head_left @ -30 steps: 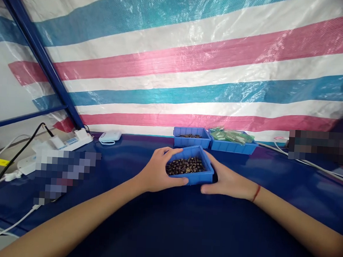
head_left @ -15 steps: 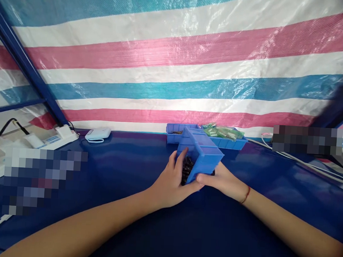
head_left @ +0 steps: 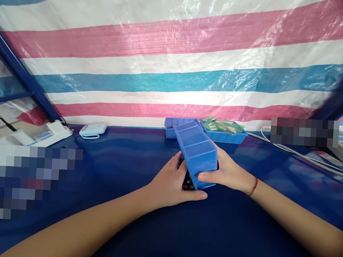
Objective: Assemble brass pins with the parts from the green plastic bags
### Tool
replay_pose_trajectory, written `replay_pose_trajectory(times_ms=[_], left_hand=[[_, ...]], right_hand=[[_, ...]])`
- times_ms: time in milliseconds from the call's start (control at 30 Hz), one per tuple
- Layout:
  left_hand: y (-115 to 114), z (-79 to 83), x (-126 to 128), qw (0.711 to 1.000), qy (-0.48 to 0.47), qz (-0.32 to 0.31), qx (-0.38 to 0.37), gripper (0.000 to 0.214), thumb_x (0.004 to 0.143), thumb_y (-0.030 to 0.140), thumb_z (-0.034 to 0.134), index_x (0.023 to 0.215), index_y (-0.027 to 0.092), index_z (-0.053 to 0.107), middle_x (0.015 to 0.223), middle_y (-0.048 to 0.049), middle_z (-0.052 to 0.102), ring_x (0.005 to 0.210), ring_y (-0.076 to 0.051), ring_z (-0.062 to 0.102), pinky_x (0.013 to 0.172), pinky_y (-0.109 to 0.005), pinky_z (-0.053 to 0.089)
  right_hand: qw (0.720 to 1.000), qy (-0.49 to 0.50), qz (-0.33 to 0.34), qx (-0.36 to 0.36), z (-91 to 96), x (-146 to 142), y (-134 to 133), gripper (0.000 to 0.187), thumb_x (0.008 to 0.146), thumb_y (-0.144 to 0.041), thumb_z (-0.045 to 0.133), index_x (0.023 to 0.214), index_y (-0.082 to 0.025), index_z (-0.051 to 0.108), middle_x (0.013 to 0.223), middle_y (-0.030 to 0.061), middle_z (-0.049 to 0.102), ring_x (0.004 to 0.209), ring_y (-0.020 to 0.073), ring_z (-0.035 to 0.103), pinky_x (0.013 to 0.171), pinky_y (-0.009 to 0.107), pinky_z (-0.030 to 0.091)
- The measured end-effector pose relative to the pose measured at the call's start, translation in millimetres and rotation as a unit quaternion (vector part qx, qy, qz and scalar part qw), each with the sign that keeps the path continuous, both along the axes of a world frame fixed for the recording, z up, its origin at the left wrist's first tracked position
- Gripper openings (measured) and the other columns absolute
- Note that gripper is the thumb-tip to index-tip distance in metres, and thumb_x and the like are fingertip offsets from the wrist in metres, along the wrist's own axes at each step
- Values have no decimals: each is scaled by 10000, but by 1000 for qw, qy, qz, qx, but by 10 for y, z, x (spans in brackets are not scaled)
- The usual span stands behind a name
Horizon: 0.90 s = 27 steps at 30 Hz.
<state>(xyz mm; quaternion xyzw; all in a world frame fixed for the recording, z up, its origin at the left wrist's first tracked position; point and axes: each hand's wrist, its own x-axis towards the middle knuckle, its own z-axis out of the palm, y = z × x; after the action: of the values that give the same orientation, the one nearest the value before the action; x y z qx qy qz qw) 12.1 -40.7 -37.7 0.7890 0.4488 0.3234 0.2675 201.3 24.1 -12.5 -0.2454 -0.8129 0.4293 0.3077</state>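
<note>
A blue plastic bin [head_left: 198,143] is tipped over above the table, its open side turned left and down. My right hand [head_left: 225,172] grips the bin's right end, thumb on the near edge. Small dark parts [head_left: 189,182] show at its mouth, too small to name. My left hand [head_left: 168,182] is cupped along that mouth beside the dark parts, its thumb stretched out below the bin and its fingers apart. The left fingertips are partly hidden behind the bin.
Behind stand two more blue bins, one [head_left: 171,133] partly hidden, the other [head_left: 229,138] with green-and-white packets [head_left: 222,126]. A white device with a strap [head_left: 92,130] lies back left. Power strips [head_left: 53,135] line the left; cables [head_left: 289,153] run right. A striped sheet [head_left: 162,81] hangs behind.
The bin has tipped further, so its underside now faces me and less of its inside shows. My left thumb has come away from its edge. The view has shifted slightly.
</note>
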Motion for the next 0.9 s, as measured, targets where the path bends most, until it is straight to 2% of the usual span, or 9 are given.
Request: replay_pose_trajectory(times_ms=[133, 200, 300, 400, 500, 633, 700, 800, 900], left_hand=[[1, -27, 7, 999, 31, -21, 25, 793, 763, 512, 680, 1443, 306, 327, 1463, -78, 396, 1332, -357, 349, 1063, -514, 351], [-3, -27, 11, 998, 47, -22, 32, 762, 785, 502, 659, 1441, 293, 332, 1461, -75, 399, 1313, -342, 372, 1060, -496, 359], [-18, -7, 17, 996, 78, -9, 39, 743, 813, 512, 617, 1452, 280, 317, 1457, -86, 398, 1286, -324, 405, 1058, -487, 364], [-34, 24, 32, 992, 115, 4, 50, 762, 813, 550, 594, 1465, 289, 300, 1473, -103, 366, 1336, -325, 350, 1083, -495, 331], [-34, 49, 81, 985, 161, 6, 64, 785, 767, 644, 592, 1435, 294, 375, 1509, -110, 308, 1388, -351, 265, 1115, -528, 269], [7, 69, 226, 976, 206, 13, 67, 780, 723, 755, 538, 1382, 346, 455, 1523, -114, 297, 1395, -408, 236, 1090, -637, 206], [37, 68, 309, 974, 215, 15, 73, 709, 759, 729, 521, 1360, 355, 480, 1503, -112, 344, 1381, -401, 276, 1076, -657, 208], [69, 55, 385, 972, 217, 17, 83, 491, 861, 615, 478, 1228, 313, 604, 1389, -84, 506, 1311, -342, 409, 1086, -616, 240], [79, 75, 380, 976, 192, 44, 95, 482, 881, 596, 464, 1240, 295, 577, 1361, -67, 537, 1356, -371, 335, 1090, -676, 152]], right_hand=[[999, -37, 7, 27, 103, 23, -4, 1043, 686, -456, 767, 1511, -324, 144, 1544, 83, 277, 1361, 340, 357, 1050, 489, 404], [998, -54, 6, 31, 140, 52, 15, 1034, 685, -451, 767, 1510, -324, 157, 1556, 77, 248, 1379, 340, 323, 1063, 496, 388], [998, -58, 12, -3, 166, 116, 79, 1036, 690, -430, 765, 1513, -332, 144, 1550, 77, 269, 1357, 345, 361, 1031, 499, 422], [998, -34, 18, -43, 165, 202, 177, 1001, 700, -406, 759, 1510, -319, 177, 1479, 90, 405, 1278, 351, 464, 981, 505, 462], [995, 12, 16, -97, 142, 298, 279, 872, 715, -424, 739, 1465, -272, 322, 1352, 100, 550, 1181, 353, 549, 934, 504, 486], [986, 59, -14, -158, 112, 423, 382, 743, 694, -474, 740, 1347, -231, 483, 1254, 96, 622, 1143, 349, 571, 905, 481, 499], [985, 72, -37, -152, 115, 483, 418, 722, 683, -473, 749, 1321, -236, 507, 1235, 86, 632, 1151, 342, 565, 919, 476, 490], [983, 89, -61, -151, 139, 551, 452, 702, 678, -476, 755, 1297, -244, 518, 1197, 75, 652, 1127, 331, 583, 913, 470, 496], [974, 143, -66, -162, 180, 532, 414, 647, 705, -493, 730, 1265, -243, 524, 1184, 75, 657, 1092, 316, 610, 905, 467, 510]])
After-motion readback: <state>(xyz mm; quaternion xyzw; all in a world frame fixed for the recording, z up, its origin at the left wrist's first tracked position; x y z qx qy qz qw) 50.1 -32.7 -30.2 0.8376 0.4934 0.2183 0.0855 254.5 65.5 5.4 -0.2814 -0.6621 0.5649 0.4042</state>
